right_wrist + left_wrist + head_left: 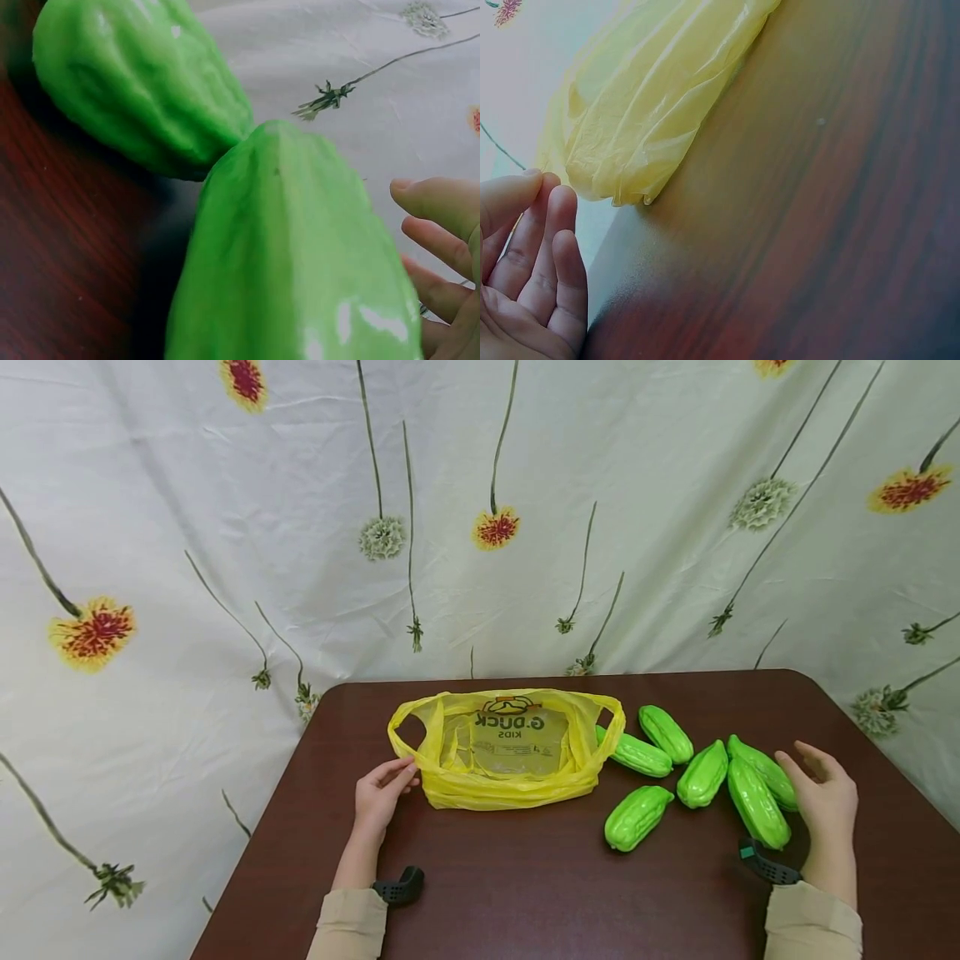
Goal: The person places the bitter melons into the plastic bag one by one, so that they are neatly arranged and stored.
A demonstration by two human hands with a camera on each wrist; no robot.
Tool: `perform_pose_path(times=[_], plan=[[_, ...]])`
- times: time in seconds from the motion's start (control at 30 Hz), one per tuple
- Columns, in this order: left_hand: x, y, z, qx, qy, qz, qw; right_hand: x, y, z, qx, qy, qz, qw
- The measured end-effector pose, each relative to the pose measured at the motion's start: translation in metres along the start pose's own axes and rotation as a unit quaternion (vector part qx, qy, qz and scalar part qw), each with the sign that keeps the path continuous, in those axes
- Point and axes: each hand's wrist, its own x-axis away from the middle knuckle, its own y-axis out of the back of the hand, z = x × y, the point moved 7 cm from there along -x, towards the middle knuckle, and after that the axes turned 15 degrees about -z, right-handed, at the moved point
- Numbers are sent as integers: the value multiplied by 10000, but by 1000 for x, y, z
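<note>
A yellow plastic bag (pixel 517 789) with dark printing lies with its mouth spread wide on the table. My left hand (pixel 378 793) pinches the bag's left edge between thumb and forefinger; in the left wrist view the fingertips (pixel 550 180) meet at the bag's corner. To the right of the bag lie several glossy green ridged gourds (pixel 633 818). My right hand (pixel 828 797) is beside the rightmost gourds, fingers parted and slightly bent, with nothing in them. Up close in the right wrist view, a large gourd (pixel 292 262) stands left of that hand, with another gourd (pixel 135 82) behind.
The dark brown table (pixel 525 893) has rounded far corners. Behind it hangs a white cloth (pixel 300 485) printed with flowers. One gourd (pixel 641 753) lies against the bag's right handle, which partly hides it.
</note>
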Motion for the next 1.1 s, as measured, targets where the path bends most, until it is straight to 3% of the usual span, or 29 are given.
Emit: perform_pose_path(times=[0.27,0.57,0.83,1.1], plan=[[0,-1,2,75,31,41,10000,-3,-3,-12,112,-141,69,9998],[1,-1,3,17,40,38,10000,-5,-12,-26,100,79,212,9997],[1,-1,3,-20,56,36,10000,-4,-17,-28,44,198,495,9986],[-1,1,5,-20,95,22,10000,-3,-20,-28,199,-22,544,9983]])
